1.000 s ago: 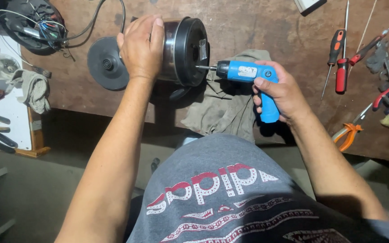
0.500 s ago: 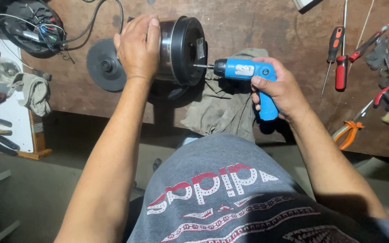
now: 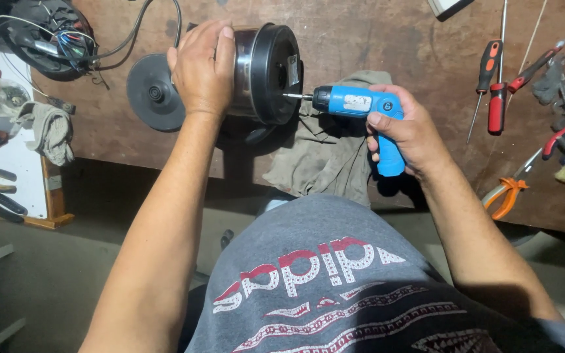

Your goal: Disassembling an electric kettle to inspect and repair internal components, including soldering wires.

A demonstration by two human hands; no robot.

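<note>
The left hand (image 3: 203, 68) stays clamped over the black-and-metal motor housing (image 3: 266, 72) at upper centre. The right hand (image 3: 407, 134), gripping the blue electric screwdriver (image 3: 361, 108), has kept its bit against the housing's face, barely shifted.

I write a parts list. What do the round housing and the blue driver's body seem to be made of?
Round housing under the left hand: shiny band looks like bare metal, the black end cap matte, plastic or painted metal. Blue driver in the right hand: smooth moulded plastic, probably.

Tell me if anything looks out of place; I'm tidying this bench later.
Loose wires spill from an opened black housing at the bench's left end, and a grey rag droops off its edge. The motor lies on its side, steadied by the left hand.
</note>
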